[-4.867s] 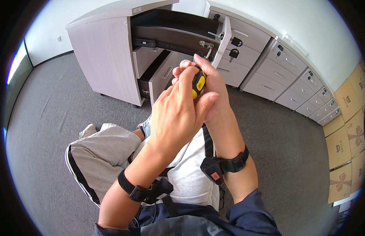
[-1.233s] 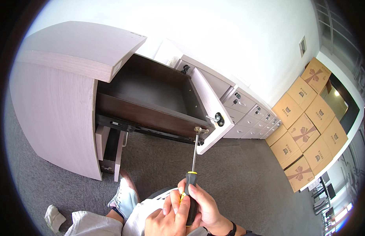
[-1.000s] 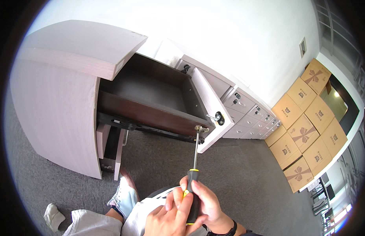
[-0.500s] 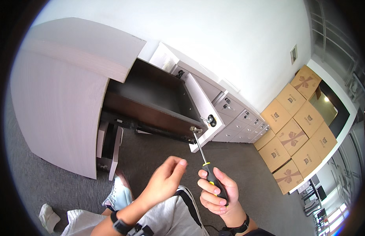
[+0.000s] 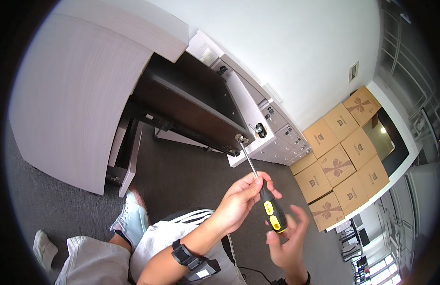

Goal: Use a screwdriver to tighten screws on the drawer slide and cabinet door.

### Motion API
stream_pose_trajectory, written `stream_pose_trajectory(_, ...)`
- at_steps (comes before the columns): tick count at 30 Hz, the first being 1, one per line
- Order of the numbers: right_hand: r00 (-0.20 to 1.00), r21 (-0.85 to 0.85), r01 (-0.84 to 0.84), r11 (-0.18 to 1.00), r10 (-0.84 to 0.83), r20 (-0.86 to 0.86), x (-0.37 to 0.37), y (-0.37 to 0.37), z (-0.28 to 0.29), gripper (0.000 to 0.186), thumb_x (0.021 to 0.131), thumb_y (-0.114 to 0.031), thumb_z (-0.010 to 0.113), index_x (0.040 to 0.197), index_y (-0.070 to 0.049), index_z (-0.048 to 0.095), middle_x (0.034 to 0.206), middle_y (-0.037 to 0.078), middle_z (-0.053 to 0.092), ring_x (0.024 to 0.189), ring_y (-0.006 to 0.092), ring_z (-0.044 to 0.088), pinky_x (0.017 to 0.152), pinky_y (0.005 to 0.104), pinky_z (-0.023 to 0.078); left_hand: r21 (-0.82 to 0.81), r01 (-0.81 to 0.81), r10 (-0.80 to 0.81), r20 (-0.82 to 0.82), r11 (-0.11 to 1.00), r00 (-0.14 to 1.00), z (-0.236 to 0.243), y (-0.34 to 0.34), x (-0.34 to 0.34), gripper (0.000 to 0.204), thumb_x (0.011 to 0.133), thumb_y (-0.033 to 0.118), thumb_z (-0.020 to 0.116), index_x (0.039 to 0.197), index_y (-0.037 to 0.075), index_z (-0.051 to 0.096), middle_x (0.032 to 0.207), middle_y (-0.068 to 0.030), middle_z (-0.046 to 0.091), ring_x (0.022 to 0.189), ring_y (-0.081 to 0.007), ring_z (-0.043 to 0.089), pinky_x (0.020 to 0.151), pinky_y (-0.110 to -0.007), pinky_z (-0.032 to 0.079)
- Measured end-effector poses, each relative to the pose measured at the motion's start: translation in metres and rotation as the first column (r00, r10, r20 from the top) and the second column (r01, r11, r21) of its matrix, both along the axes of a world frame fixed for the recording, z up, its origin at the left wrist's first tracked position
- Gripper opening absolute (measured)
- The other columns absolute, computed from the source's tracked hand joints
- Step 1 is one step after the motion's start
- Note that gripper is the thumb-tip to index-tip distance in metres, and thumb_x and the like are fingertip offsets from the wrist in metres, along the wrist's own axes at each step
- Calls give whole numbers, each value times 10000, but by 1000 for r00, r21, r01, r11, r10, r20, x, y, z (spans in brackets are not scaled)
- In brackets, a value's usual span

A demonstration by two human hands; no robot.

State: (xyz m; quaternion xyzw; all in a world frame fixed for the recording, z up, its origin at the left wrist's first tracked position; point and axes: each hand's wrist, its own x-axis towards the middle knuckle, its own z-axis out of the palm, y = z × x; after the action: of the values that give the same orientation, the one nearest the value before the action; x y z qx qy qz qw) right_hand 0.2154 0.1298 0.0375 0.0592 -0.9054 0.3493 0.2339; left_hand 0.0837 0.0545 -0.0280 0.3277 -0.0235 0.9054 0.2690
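Note:
My left hand pinches a screwdriver where its metal shaft meets the black and yellow handle. The blade's tip touches a small metal fitting on the outer side of a pulled-out drawer, close behind the drawer's pale front. My right hand is at the handle's butt end, its fingers spread and curved around it without closing. Whether a fingertip brushes the handle I cannot tell. On the drawer front's top edge sits a black lock with a key.
A pale wood-look cabinet fills the left, with a lower drawer partly out near my foot. More drawer fronts with keys line the white wall. Stacked cardboard boxes stand at the right. Dark carpet covers the floor.
My left hand has moved right and taken hold of the screwdriver near its collar. My right hand has let go of the handle and opened. The view has shifted slightly.

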Motion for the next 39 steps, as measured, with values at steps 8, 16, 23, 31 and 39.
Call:
stream_pose_trajectory(8, 957, 527, 175, 832, -18, -290, -20, 2, -5, 339, 826, -212, 685, 988, -22, 455, 710, 150, 600, 543, 274, 615, 481, 346, 478, 99, 117, -117, -8, 988, 993, -1, -9, 5, 310, 986, 227, 413, 1220, 29, 452, 1084, -116, 568, 1078, -251, 569, 960, -377, 442)
stream_pose_trajectory(16, 869, -956, 290, -43, 430, 244, -30, 22, -5, 449, 944, -513, 418, 914, -75, 514, 546, -53, 354, 409, 45, 277, 412, 193, 212, -126, -67, 71, 20, 990, 997, -2, 13, 19, 346, 970, 175, 466, 1282, 36, 409, 1158, -114, 560, 1137, -228, 528, 975, -355, 423)
stream_pose_trajectory(23, 885, -836, 96, 540, 339, 321, -12, 4, -21, 646, 970, -570, 207, 1164, -35, 511, 660, 67, 514, 453, 117, 348, 465, 240, 292, -119, -67, 74, 60, 991, 995, -7, -9, 22, 347, 976, 204, 449, 1232, -28, 420, 971, -93, 573, 954, -232, 608, 845, -332, 499)
stream_pose_trajectory(31, 730, -849, -67, 525, 606, 317, -5, -26, -15, 480, 999, -433, 341, 1282, -49, 388, 756, 92, 532, 529, 100, 426, 495, 203, 328, 26, 121, -124, 169, 992, 978, -6, -39, 26, 388, 969, 244, 436, 1249, -24, 436, 923, -95, 550, 894, -258, 579, 709, -280, 512)
stream_pose_trajectory(39, 860, -782, 2, 623, 398, 319, -14, -25, -12, 334, 984, -375, 439, 1031, -45, 452, 565, -45, 354, 422, 33, 303, 410, 198, 255, -172, -6, 39, 190, 985, 981, 4, -30, 29, 273, 980, 239, 436, 1105, 2, 490, 916, -96, 598, 884, -240, 642, 713, -272, 532)
